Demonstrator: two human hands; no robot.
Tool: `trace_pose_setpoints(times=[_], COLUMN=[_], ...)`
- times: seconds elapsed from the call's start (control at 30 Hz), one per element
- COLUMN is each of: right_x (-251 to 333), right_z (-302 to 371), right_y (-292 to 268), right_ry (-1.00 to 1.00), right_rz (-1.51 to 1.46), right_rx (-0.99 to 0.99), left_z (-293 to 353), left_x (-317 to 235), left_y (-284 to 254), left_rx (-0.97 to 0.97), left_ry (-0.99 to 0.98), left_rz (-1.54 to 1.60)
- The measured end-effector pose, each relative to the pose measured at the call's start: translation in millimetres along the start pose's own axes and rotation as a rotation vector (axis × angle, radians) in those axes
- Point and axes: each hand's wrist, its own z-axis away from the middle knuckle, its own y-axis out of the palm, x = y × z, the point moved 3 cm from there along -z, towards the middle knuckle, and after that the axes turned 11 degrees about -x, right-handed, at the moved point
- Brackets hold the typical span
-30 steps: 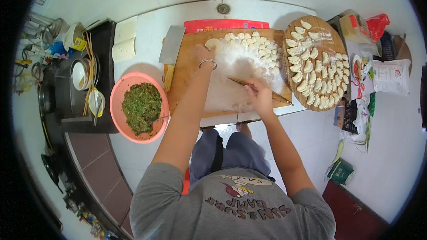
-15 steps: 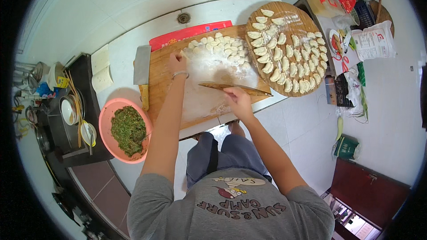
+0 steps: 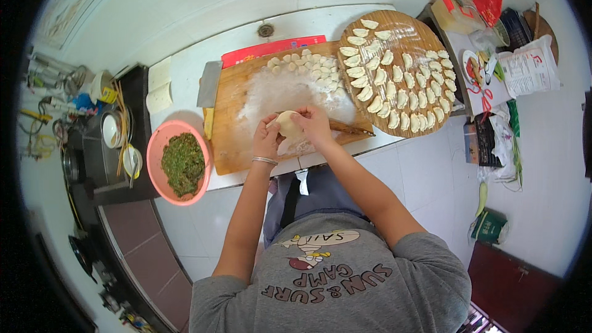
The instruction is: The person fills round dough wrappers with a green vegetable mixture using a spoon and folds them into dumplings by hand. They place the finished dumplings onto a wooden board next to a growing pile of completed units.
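A round, pale dumpling wrapper [image 3: 288, 125] is held up between my two hands above the near part of the floured wooden board [image 3: 231, 108]. My left hand [image 3: 266, 140] pinches its left edge, and my right hand [image 3: 314, 124] grips the right side. Under and beyond my right hand lies a wooden rolling pin [image 3: 353, 129], its left part hidden. Several small dough pieces [image 3: 308, 65] sit in flour along the board's far side. A pink bowl [image 3: 207, 180] at the left holds green chopped filling [image 3: 183, 163].
A round wooden board [image 3: 394, 21] with rows of folded dumplings [image 3: 398, 74] stands at the right, overlapping the cutting board. A cleaver [image 3: 209, 86] lies along the board's left edge. Chopsticks [image 3: 123, 123] and small bowls are farther left by the dark stove.
My left hand has come back from the dough pieces toward me. My right hand has let go of the rolling pin, and both hands now hold a wrapper.
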Motion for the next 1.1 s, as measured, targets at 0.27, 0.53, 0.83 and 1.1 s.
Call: trace_pose_setpoints(times=[0.27, 0.53, 0.83, 1.1], right_x=[79, 72, -35, -74], right_z=[70, 109, 116, 120], right_y=[50, 145, 251, 330], right_ry=[0.048, -0.404, 0.186, -0.139], right_rz=[-0.088, 0.208, 0.221, 0.379], right_rx=[0.417, 0.375, 0.417, 0.358], left_z=[56, 103, 141, 151], left_x=[-17, -58, -45, -43], left_y=[-21, -128, -295, -356], left_rx=[0.556, -0.006, -0.257, -0.373], left_ry=[-0.236, -0.108, -0.018, -0.057], left_rz=[0.822, 0.719, 0.654, 0.700])
